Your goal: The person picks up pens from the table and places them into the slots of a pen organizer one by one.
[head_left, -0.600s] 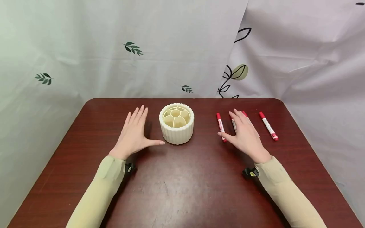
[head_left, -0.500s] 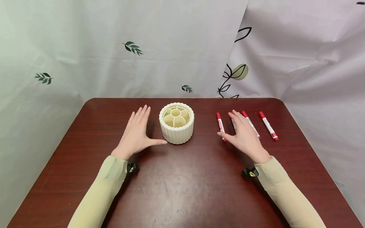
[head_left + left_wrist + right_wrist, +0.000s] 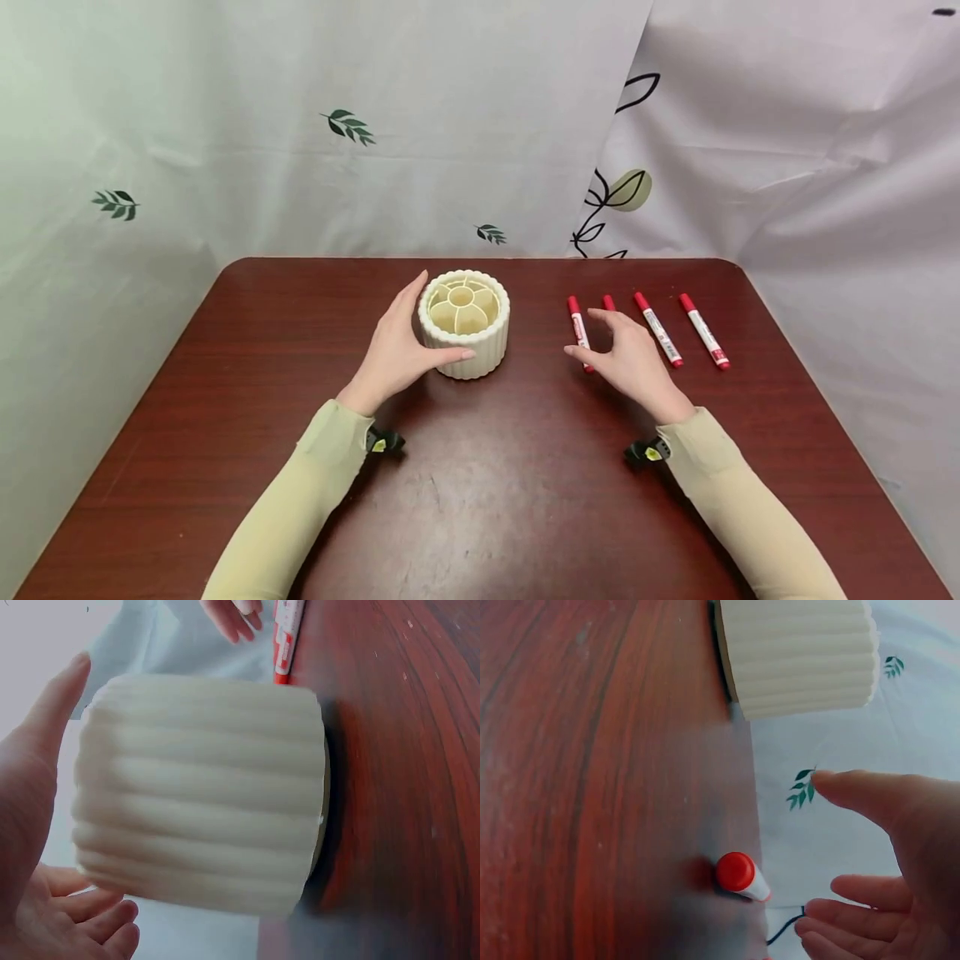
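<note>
A cream ribbed round holder with curved compartments around a small centre ring stands upright on the table. My left hand is at its left side, thumb across the front and fingers by the left rim. In the left wrist view the thumb and fingers spread about the holder; I cannot tell whether they touch it. My right hand hovers beside the leftmost red-capped marker, thumb and fingers apart, holding nothing. It hides most of a second marker. The right wrist view shows one marker's red end.
Two more red and white markers lie to the right, one marker near my right hand and another marker farther right. The dark red table meets a pale leaf-printed cloth at its back edge.
My left hand has moved right to the holder, its thumb now in front of it. My right hand has drawn slightly left and its fingers bend more, uncovering the third marker. The holder stays put.
</note>
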Action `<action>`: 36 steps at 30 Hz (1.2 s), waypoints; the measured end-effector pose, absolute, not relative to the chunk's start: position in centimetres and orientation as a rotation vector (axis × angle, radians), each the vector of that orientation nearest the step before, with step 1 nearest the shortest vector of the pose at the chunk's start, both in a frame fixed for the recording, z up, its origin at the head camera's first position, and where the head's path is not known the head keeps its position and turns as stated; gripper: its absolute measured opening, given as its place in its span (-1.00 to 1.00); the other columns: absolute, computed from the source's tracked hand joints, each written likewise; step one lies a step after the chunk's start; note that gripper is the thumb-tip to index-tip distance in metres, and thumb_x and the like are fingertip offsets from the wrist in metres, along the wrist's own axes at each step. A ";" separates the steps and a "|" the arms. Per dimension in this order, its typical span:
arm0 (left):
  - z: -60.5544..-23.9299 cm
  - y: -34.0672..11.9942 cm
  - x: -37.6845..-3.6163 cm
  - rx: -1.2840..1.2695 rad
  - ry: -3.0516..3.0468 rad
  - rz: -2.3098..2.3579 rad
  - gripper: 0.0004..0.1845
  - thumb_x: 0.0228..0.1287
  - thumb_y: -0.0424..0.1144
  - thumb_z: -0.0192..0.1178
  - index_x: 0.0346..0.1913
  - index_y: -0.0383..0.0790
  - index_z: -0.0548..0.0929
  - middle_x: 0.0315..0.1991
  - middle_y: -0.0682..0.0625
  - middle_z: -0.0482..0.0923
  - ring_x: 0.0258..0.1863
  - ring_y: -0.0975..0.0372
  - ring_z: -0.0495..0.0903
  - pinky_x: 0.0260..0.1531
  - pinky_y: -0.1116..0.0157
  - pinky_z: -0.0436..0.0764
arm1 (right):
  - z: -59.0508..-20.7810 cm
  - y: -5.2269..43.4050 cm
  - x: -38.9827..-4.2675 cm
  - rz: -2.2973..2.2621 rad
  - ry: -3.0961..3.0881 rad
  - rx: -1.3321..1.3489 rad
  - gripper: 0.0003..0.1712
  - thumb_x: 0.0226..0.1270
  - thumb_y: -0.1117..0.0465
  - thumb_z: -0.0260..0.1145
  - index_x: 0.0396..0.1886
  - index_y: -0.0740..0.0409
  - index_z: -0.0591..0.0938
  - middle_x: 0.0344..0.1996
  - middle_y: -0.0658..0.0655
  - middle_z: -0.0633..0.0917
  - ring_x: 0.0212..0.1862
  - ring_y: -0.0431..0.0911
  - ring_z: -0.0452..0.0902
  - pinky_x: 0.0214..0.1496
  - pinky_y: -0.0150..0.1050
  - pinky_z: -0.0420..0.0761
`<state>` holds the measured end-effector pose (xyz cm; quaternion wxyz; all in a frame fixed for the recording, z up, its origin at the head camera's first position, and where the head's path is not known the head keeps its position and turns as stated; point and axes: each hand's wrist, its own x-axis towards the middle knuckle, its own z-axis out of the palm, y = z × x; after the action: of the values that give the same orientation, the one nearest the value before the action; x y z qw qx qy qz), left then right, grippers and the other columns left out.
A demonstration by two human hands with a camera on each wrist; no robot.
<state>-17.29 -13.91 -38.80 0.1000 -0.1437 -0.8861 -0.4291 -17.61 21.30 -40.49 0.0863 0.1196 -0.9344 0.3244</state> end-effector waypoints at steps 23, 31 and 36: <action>-38.9 -13.2 -17.8 -0.342 -2.602 -1.353 0.33 -0.28 0.30 0.65 0.60 -0.06 0.21 0.49 0.05 0.27 0.42 0.14 0.30 0.35 0.04 0.37 | -41.8 21.4 -18.5 0.884 -2.897 0.264 -0.57 0.14 0.23 0.56 -0.03 0.33 0.71 -0.47 0.04 0.68 -0.42 -0.05 0.54 -0.32 -0.14 0.46; -38.9 -13.3 -18.0 -0.354 -2.595 -1.333 0.33 -0.31 0.32 0.65 0.58 -0.08 0.25 0.46 0.04 0.32 0.39 0.15 0.33 0.33 0.07 0.39 | -41.5 21.4 -18.6 0.928 -2.749 0.251 -0.63 0.09 0.32 0.43 -0.04 0.31 0.74 -0.46 0.07 0.72 -0.47 -0.11 0.61 -0.37 -0.19 0.48; -38.8 -13.7 -18.2 -0.373 -2.606 -1.343 0.33 -0.34 0.32 0.66 0.57 -0.06 0.27 0.44 0.06 0.37 0.36 0.21 0.38 0.31 0.14 0.42 | -40.4 21.5 -18.6 1.006 -2.677 0.237 -0.66 0.14 0.33 0.42 -0.05 0.32 0.75 -0.43 0.13 0.73 -0.44 -0.07 0.62 -0.36 -0.30 0.48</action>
<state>-18.18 -13.67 -38.83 0.0931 -0.1258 -0.8779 -0.4525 -18.60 21.49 -40.41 0.1354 0.0819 -0.9242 0.3474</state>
